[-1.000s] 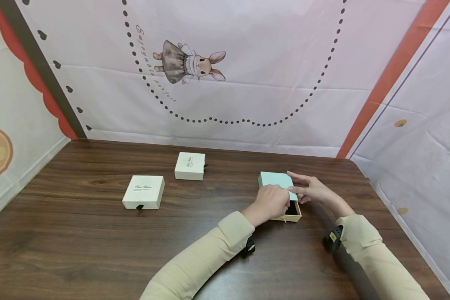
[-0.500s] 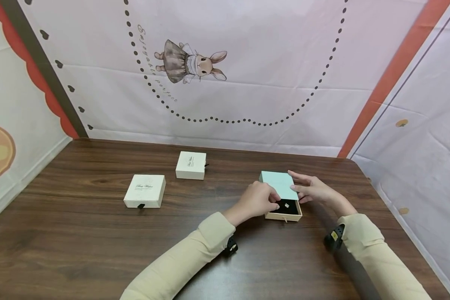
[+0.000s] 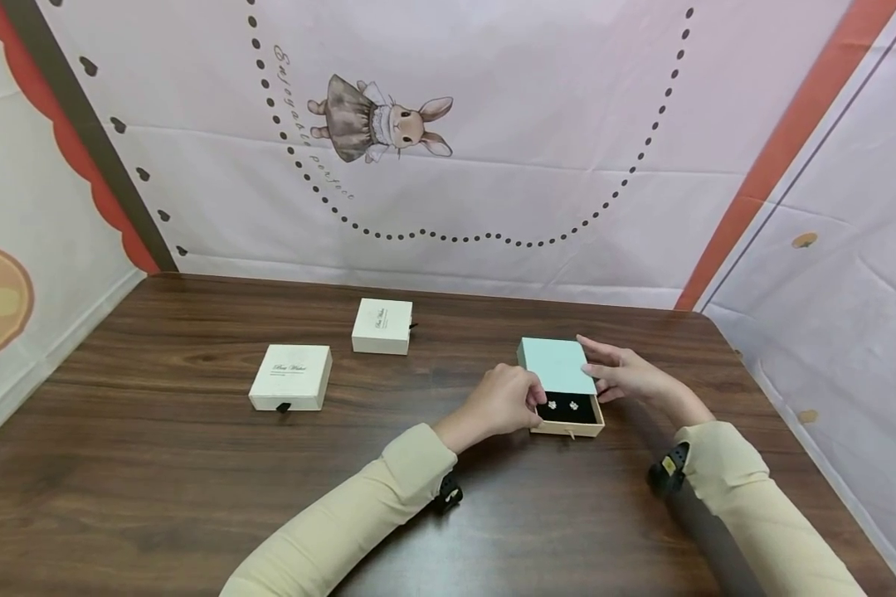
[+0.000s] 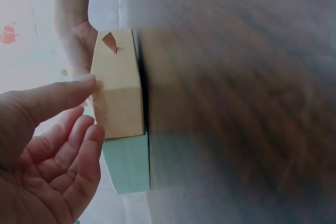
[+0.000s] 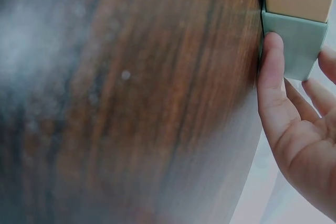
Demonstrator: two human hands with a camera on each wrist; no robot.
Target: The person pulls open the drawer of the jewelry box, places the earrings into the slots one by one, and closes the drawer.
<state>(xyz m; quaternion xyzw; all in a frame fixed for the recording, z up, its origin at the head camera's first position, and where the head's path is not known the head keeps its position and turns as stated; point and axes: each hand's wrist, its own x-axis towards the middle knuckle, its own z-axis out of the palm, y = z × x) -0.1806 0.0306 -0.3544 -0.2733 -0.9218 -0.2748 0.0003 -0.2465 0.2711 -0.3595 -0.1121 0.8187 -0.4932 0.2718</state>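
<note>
In the head view, a mint jewelry box sleeve [image 3: 556, 365] lies at the table's right, its cream drawer [image 3: 567, 429] slid partly out toward me. On the drawer's black lining sit two small silvery earrings [image 3: 563, 405]. My left hand [image 3: 496, 400] is at the drawer's left edge; in the left wrist view its thumb reaches the drawer's corner and the other fingers are loosely bent, holding nothing visible. My right hand [image 3: 630, 377] rests against the sleeve's right side. The right wrist view shows a fairly straight finger [image 5: 273, 61] touching the mint wall.
Two white lettered boxes with black ribbon tabs stand on the dark wooden table [image 3: 194, 489]: a nearer box [image 3: 291, 376] at the left and another box [image 3: 382, 325] farther back. A printed cloth [image 3: 538, 124] hangs behind the table's back edge.
My left hand has drawn back leftward from over the drawer, uncovering the lining and both earrings. My right hand stays at the mint sleeve's right side.
</note>
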